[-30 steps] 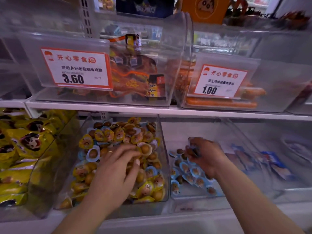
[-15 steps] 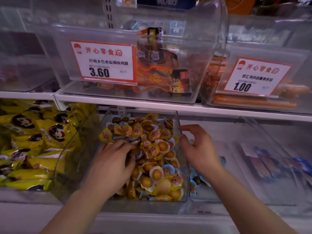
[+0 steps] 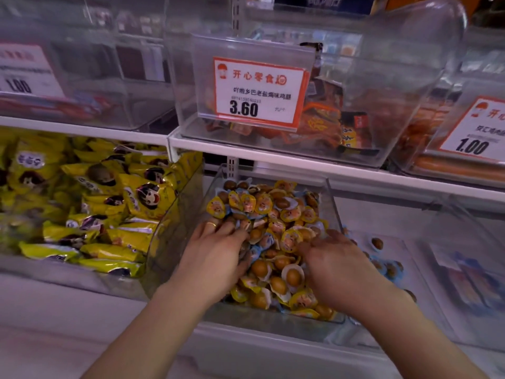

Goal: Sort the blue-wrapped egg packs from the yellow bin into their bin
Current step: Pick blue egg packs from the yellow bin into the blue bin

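Under both hands, clear bin (image 3: 332, 203) heaped with yellow-wrapped egg packs (image 3: 273, 209), left hand (image 3: 216, 255) and right hand (image 3: 336, 261) with fingers buried in the heap, grip indiscernible, blue-wrapped egg packs (image 3: 389, 266) right of right hand, partly hidden behind it, in neighbouring bin (image 3: 404, 242).

Both hands are lying in the egg-pack bin (image 3: 332, 203), left hand (image 3: 218, 258) left of right hand (image 3: 336, 266); snack-bag bin (image 3: 161, 231) sitting left, price-tag bin (image 3: 382, 110) above

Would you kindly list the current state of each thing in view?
left hand: fingers buried in the egg packs
right hand: over the pile, grip unclear
yellow bin: heaped with mixed egg packs
blue-pack bin: sparsely filled
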A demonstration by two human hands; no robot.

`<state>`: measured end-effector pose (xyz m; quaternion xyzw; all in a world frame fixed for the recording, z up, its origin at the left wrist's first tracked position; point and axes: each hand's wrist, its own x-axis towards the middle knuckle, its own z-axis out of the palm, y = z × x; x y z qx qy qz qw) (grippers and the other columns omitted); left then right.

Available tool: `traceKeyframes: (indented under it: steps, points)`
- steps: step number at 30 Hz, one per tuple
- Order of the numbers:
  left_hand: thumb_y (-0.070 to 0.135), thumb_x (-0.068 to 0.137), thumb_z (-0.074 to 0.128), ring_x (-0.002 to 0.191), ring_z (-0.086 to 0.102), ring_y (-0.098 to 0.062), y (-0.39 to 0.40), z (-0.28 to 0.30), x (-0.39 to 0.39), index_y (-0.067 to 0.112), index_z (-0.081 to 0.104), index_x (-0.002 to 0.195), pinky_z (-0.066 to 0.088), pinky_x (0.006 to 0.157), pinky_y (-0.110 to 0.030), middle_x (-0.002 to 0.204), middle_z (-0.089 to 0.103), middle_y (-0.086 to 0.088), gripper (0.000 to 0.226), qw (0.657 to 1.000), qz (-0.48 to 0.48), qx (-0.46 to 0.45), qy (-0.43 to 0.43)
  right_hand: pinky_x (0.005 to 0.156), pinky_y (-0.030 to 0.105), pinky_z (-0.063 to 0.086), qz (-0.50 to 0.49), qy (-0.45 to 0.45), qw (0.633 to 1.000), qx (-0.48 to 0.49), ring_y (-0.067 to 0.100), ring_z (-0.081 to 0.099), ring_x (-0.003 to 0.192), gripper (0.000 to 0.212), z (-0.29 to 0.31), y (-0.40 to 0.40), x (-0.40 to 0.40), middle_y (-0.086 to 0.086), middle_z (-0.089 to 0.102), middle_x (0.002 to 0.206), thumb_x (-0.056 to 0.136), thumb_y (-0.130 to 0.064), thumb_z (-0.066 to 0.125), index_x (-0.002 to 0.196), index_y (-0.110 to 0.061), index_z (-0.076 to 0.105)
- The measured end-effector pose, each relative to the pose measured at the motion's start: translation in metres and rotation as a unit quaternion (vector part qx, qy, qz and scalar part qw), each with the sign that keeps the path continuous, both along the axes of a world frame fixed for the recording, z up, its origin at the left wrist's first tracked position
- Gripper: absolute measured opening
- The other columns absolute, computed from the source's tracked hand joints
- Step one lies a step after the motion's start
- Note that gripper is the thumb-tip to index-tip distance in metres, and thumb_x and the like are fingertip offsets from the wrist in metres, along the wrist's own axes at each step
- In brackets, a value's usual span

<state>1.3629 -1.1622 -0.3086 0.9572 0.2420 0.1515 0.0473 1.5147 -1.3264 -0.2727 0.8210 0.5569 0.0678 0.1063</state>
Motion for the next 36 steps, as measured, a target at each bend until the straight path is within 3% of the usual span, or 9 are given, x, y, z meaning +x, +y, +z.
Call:
traceKeyframes:
  steps: [4,8,11,13,16,21,26,30,36]
  points:
    - [0.063,0.078,0.065,0.142,0.033,-0.025,-0.001,-0.005,0.003,0.037,0.042,0.144,0.008,0.121,-0.049,0.146,0.05,0.007,0.075,0.997,-0.007,0.008,0.072,0.087,0.033,0.043,-0.025,0.025,0.999,-0.009,0.03,0.057,0.105,0.027,0.003,0.004,-0.002,0.001,0.069,0.105,0.083,-0.027,0.06,0.11,-0.028,0.057]
    - [0.051,0.085,0.062,0.127,0.049,-0.021,-0.002,-0.002,0.001,0.034,0.06,0.127,0.014,0.12,-0.043,0.126,0.066,0.008,0.045,1.0,0.003,0.008,-0.006,0.083,0.037,0.052,-0.041,0.073,0.996,0.035,0.028,0.061,0.105,0.031,0.01,0.003,0.002,0.001,0.063,0.115,0.086,-0.03,0.061,0.117,-0.027,0.057]
    - [0.043,0.088,0.06,0.12,0.054,-0.019,-0.002,0.0,0.0,0.033,0.063,0.121,0.024,0.117,-0.043,0.119,0.067,0.008,0.035,0.997,-0.004,-0.032,-0.066,0.078,0.044,0.054,-0.049,0.131,0.973,0.186,0.033,0.065,0.097,0.035,0.024,0.002,0.009,0.004,0.06,0.114,0.085,-0.024,0.069,0.12,-0.024,0.064]
    - [0.034,0.089,0.062,0.109,0.055,-0.02,-0.003,0.003,-0.001,0.03,0.065,0.116,0.039,0.105,-0.041,0.109,0.069,0.007,0.028,0.986,0.002,-0.084,-0.143,0.074,0.046,0.055,-0.032,0.151,0.955,0.252,0.036,0.065,0.09,0.033,0.026,0.009,0.004,0.006,0.059,0.108,0.083,-0.016,0.072,0.115,-0.021,0.068]
    - [0.026,0.091,0.062,0.106,0.053,-0.019,-0.003,0.005,-0.002,0.028,0.064,0.115,0.047,0.088,-0.038,0.106,0.068,0.006,0.024,0.975,0.019,-0.133,-0.178,0.077,0.04,0.054,-0.018,0.169,0.963,0.21,0.034,0.064,0.095,0.037,0.016,0.026,-0.009,0.006,0.053,0.122,0.084,-0.006,0.066,0.118,-0.021,0.065]
    - [0.035,0.089,0.05,0.117,0.051,-0.02,-0.003,-0.003,-0.009,0.032,0.06,0.108,0.035,0.106,-0.038,0.111,0.063,0.009,0.022,0.998,-0.039,-0.03,-0.041,0.087,0.039,0.053,-0.06,0.172,0.979,0.087,0.031,0.06,0.109,0.047,0.009,0.042,-0.006,0.007,0.044,0.134,0.083,0.003,0.058,0.123,-0.021,0.057]
    - [0.068,0.088,0.035,0.135,0.034,-0.018,0.0,-0.006,-0.011,0.034,0.055,0.128,0.022,0.115,-0.042,0.127,0.053,0.011,0.056,0.997,-0.059,-0.002,0.049,0.092,0.034,0.051,-0.108,0.14,0.983,0.058,0.027,0.06,0.116,0.046,0.029,0.037,0.013,0.007,0.058,0.131,0.088,-0.005,0.06,0.131,-0.023,0.06]
    - [0.048,0.092,0.05,0.131,0.041,-0.019,-0.001,-0.006,-0.011,0.032,0.061,0.12,0.024,0.115,-0.041,0.122,0.059,0.009,0.034,0.998,-0.053,0.021,0.025,0.091,0.037,0.052,-0.062,0.195,0.959,0.197,0.028,0.06,0.113,0.045,0.022,0.045,0.004,0.006,0.058,0.128,0.09,-0.01,0.056,0.132,-0.024,0.059]
    - [0.035,0.09,0.052,0.113,0.052,-0.023,-0.001,-0.006,-0.012,0.026,0.062,0.102,0.037,0.106,-0.041,0.106,0.064,0.004,0.019,0.999,-0.038,-0.002,-0.033,0.09,0.037,0.047,-0.008,0.164,0.978,0.131,0.025,0.05,0.122,0.042,-0.023,0.063,-0.02,-0.001,0.05,0.131,0.095,-0.041,0.052,0.134,-0.026,0.049]
